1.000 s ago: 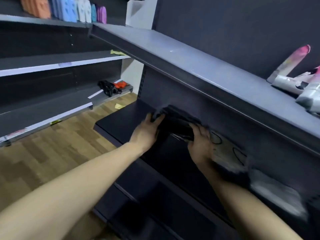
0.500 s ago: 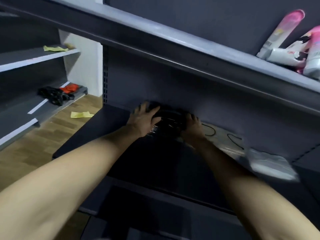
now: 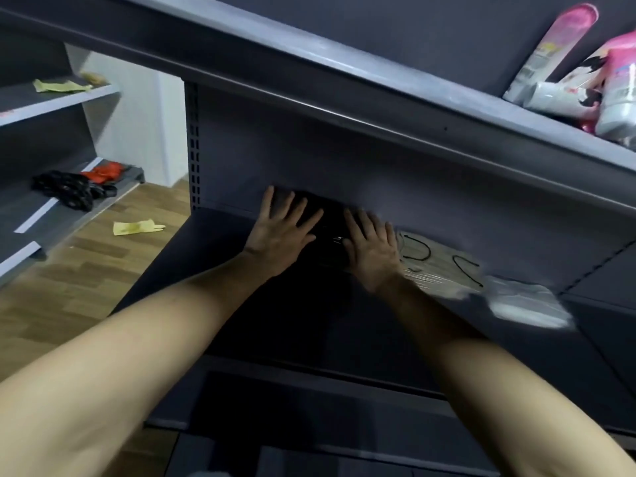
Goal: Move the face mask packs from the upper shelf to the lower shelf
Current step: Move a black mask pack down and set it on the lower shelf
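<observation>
Lower shelf [image 3: 213, 270]: dark; black mask pack [image 3: 327, 225] lies at the back
Left hand [image 3: 280, 232]: fingers spread flat on it
Right hand [image 3: 371, 249]: likewise; clear mask packs [image 3: 444, 266] just beside

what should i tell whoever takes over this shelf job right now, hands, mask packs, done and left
Left hand: open, fingers spread flat on the black face mask pack.
Right hand: open, flat on the same pack's right side.
The pack lies at the back of the dark lower shelf, against the back panel.
To its right on that shelf: a clear-wrapped pack of pale masks with black ear loops, then a white pack.
Done: three packs lie on the lower shelf.
Left: the upper shelf shows only pink and white spray cans; its right end is cut off, so check for more packs.
</observation>
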{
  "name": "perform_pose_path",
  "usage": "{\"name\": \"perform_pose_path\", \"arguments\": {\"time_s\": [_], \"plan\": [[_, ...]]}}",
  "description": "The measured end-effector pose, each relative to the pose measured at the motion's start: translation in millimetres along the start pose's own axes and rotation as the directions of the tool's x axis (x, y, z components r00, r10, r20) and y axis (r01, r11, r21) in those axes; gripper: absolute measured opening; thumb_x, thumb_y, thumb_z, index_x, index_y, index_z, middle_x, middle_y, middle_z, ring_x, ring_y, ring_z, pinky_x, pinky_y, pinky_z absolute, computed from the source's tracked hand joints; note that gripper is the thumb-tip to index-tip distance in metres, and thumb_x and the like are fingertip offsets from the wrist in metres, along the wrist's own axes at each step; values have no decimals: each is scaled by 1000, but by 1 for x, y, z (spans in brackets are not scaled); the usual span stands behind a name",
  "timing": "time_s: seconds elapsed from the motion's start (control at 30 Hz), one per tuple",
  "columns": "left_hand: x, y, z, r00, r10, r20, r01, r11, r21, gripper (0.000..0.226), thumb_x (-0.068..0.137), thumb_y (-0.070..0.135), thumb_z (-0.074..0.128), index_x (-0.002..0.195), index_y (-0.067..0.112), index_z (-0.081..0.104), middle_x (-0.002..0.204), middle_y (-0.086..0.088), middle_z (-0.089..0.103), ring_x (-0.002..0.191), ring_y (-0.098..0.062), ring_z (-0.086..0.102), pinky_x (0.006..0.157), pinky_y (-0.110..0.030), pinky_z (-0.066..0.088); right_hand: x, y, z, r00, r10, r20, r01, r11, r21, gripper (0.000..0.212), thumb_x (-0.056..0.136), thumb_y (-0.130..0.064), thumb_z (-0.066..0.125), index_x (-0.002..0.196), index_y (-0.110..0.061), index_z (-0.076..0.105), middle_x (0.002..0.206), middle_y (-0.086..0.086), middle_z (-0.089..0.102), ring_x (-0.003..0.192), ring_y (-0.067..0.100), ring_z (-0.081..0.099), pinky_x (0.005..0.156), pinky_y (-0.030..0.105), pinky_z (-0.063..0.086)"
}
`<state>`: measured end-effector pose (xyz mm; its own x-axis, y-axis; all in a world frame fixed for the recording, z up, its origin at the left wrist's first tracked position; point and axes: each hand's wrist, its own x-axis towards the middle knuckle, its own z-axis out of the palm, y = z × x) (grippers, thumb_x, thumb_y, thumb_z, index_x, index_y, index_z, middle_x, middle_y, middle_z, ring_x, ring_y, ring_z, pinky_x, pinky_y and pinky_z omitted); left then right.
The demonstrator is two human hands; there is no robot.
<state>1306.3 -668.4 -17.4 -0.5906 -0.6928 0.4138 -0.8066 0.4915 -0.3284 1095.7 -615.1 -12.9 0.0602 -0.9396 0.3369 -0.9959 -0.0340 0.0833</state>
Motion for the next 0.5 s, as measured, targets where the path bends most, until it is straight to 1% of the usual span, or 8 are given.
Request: {"name": "perform_pose_path", "arguments": {"time_s": [0.07,0.13,0.23,0.27,0.33,0.4,0.47,0.5], "plan": [[6,0,-3,995,-77,58,79,997,-19,55,105,45,18,157,30,7,162,-10,22,149,-36,13,116,-65,-2,-4,-4,-4,999,32,-10,-32,999,5,61,105,-37,33,160,-20,13,165,11,17,152,31,12,123,52,4],[10,1,-7,990,-112,85,117,992,-56,55,105,42,22,157,30,10,160,-11,25,148,-36,16,116,-64,0,-11,-8,-10,995,72,-62,-72,997,0,64,102,-34,41,159,-16,19,164,12,20,151,31,15,122,53,6],[6,7,-14,993,-108,54,114,983,-143,62,100,38,46,155,26,23,154,-15,35,144,-38,26,116,-64,8,-26,-14,-19,991,124,-44,-124,992,16,64,99,-35,40,157,-15,23,163,13,22,151,32,17,122,55,9],[2,10,-17,996,-90,24,92,980,-176,65,95,35,56,153,24,30,151,-16,40,142,-39,30,116,-64,13,-34,-18,-23,993,119,-24,-119,993,20,64,98,-36,35,157,-14,24,163,14,22,150,33,18,122,55,10],[-9,18,-22,999,-36,-40,26,973,-229,65,87,27,62,149,19,41,148,-17,44,139,-39,35,115,-63,18,-51,-25,-31,997,81,12,-82,996,48,65,95,-36,29,155,-11,29,161,16,26,149,35,20,122,55,13],[-24,32,-28,996,47,-79,-67,960,-271,64,85,23,61,147,16,45,148,-16,45,139,-37,36,115,-60,22,-71,-30,-35,999,22,31,-25,995,95,63,95,-32,36,153,-9,32,159,17,30,149,35,22,122,55,16],[-37,51,-39,990,137,-42,-143,937,-318,64,85,23,60,146,12,45,148,-15,45,139,-36,37,115,-58,26,-90,-30,-38,998,-7,68,0,994,108,63,93,-26,45,152,-8,32,158,16,31,149,33,23,121,54,18],[-43,62,-44,986,163,-22,-161,926,-343,64,84,24,62,145,10,46,147,-15,46,138,-36,39,114,-57,28,-100,-28,-40,995,-4,98,-7,994,109,63,93,-25,45,152,-8,32,158,15,32,149,33,24,121,54,18]]}}
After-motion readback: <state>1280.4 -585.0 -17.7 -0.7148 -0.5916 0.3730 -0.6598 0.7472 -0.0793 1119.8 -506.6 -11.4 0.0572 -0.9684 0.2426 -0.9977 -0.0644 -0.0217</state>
